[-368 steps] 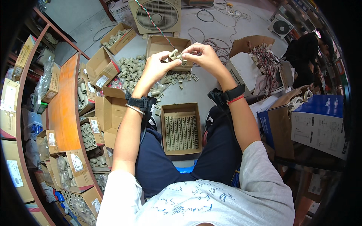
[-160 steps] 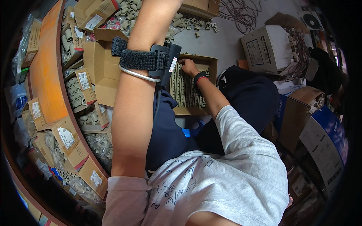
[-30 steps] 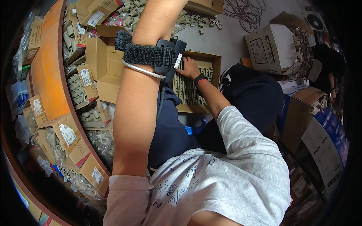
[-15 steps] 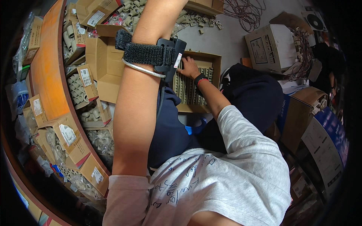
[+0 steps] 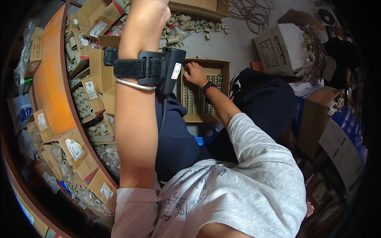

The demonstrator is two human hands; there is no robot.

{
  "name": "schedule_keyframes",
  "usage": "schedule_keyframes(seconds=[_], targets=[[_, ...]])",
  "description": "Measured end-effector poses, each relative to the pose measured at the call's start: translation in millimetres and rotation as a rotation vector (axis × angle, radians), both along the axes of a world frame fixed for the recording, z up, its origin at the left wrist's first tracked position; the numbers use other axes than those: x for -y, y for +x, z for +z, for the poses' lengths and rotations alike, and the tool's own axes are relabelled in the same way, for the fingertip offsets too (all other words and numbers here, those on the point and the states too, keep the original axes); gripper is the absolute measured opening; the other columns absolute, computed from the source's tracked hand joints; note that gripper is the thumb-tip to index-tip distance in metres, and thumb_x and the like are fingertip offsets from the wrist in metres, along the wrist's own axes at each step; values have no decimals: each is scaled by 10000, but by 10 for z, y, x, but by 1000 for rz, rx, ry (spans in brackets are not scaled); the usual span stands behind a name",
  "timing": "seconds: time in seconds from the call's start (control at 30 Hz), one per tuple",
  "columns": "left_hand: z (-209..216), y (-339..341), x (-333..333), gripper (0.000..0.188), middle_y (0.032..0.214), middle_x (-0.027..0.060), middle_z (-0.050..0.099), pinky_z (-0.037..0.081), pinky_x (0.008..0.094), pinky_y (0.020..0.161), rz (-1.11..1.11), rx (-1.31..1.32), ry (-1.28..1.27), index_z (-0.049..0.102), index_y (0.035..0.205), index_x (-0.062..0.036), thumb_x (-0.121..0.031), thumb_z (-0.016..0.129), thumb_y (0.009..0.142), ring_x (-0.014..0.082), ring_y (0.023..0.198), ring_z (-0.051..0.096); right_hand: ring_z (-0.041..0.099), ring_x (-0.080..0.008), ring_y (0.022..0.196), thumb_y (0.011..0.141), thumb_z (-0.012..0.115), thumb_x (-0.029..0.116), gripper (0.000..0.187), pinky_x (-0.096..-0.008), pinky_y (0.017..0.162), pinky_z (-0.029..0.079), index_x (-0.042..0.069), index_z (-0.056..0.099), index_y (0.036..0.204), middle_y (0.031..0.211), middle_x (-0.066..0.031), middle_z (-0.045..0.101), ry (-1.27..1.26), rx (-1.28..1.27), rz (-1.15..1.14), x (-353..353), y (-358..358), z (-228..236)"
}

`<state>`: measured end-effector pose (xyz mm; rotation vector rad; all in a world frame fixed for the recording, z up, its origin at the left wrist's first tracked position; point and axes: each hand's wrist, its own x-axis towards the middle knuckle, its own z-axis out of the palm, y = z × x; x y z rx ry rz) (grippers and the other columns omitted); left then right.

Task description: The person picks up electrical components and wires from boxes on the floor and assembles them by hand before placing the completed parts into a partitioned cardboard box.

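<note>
My right hand [image 5: 196, 74] reaches into the far left part of an open cardboard box [image 5: 202, 118]. Its fingers look bent and apart, over rows of small beige plastic fittings [image 5: 198, 97], and no held piece can be made out. A dark band with a red cord circles that wrist. My left forearm stretches far ahead, close to the camera, with a black strap and a black device [image 5: 173, 69] on it. Only the heel of my left hand [image 5: 160, 12] shows at the top edge; its fingers are out of the picture. Beyond it lie loose beige pipe fittings [image 5: 184, 27].
Cardboard boxes of beige fittings [image 5: 82, 102] line the left, beside a curved orange wooden board [image 5: 55, 83]. Another carton [image 5: 204, 4] stands at the far side. Reddish cables [image 5: 254, 16] lie on the floor. To the right are a white carton [image 5: 276, 47] and a blue-and-white one [image 5: 343, 142].
My left forearm has swung left, and its hand has come slightly into the top of the picture. Inside the box my right hand has shifted a little to the left.
</note>
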<state>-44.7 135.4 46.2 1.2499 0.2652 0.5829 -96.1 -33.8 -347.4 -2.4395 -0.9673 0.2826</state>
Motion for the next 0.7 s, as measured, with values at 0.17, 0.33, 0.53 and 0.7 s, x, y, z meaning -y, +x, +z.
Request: schedule_keyframes(seconds=[0.17, 0.33, 0.53, 0.7], targets=[[-237, 49, -151, 287, 1015, 76, 589, 483, 210, 590, -250, 147, -163, 563, 1083, -16, -24, 548, 797, 151, 800, 578, 598, -290, 759, 736, 558, 169, 108, -416, 633, 494, 77, 572, 791, 784, -99, 581, 195, 46, -46, -77, 48, 236], [-376, 255, -348, 116, 916, 108, 617, 503, 261, 731, -547, 352, -218, 574, 878, 4, 15, 532, 771, 196, 847, 592, 603, -309, 690, 745, 546, 141, 77, -406, 598, 496, 80, 584, 774, 761, -98, 600, 359, 77, -154, -251, 28, 609], [17, 140, 86, 195, 1038, 222, 514, 508, 436, 960, -97, 78, -757, 493, 971, 135, -21, 518, 857, 392, 1031, 550, 617, -290, 664, 754, 567, 102, 93, -381, 562, 494, 96, 614, 833, 776, -79, 620, 499, 100, -266, -308, 222, 1178], [81, 146, 108, 217, 943, 203, 563, 494, 454, 965, -135, 139, -973, 514, 914, 97, -116, 511, 875, 398, 1036, 551, 616, -290, 708, 785, 534, 45, 123, -346, 616, 484, 75, 612, 874, 825, -105, 616, 771, 156, -357, -524, 815, 1975]])
